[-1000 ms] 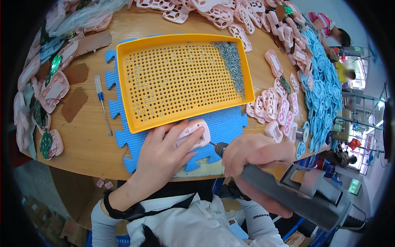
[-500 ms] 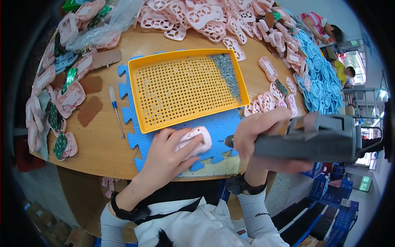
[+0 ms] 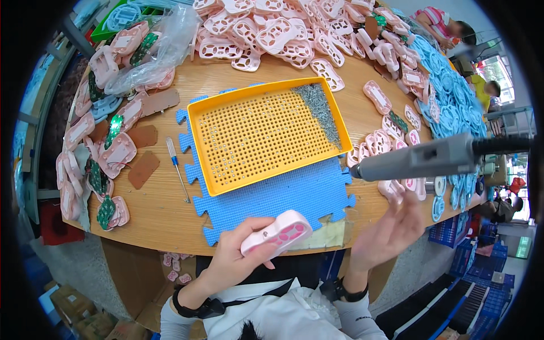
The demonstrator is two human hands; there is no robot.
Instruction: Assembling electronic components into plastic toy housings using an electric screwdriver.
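Note:
My left hand (image 3: pixel 231 262) grips a pink plastic remote-shaped toy casing (image 3: pixel 293 228), tilted up off the blue foam mat (image 3: pixel 266 201), with darker pink buttons showing on its side. My right hand (image 3: pixel 388 233) is raised off the table's front right, fingers apart and slightly blurred, holding nothing. Just above it hangs a grey electric screwdriver (image 3: pixel 419 161) on a black cord, its tip pointing left. Beyond the casing, a yellow perforated tray (image 3: pixel 277 174) lies on the mat. Loose silver screws (image 3: pixel 321 110) fill its right end.
Pink casing halves (image 3: pixel 277 35) are heaped at the back, with blue ones (image 3: pixel 453 107) on the right. Pink casings with green circuit boards (image 3: pixel 97 175) line the left. A screwdriver (image 3: pixel 177 169) lies beside brown plates (image 3: pixel 144 170). Other people sit at the far right.
My right hand has let go of the electric screwdriver, which now hangs freely. My left hand has lifted the casing off the mat, turned it and brought it nearer.

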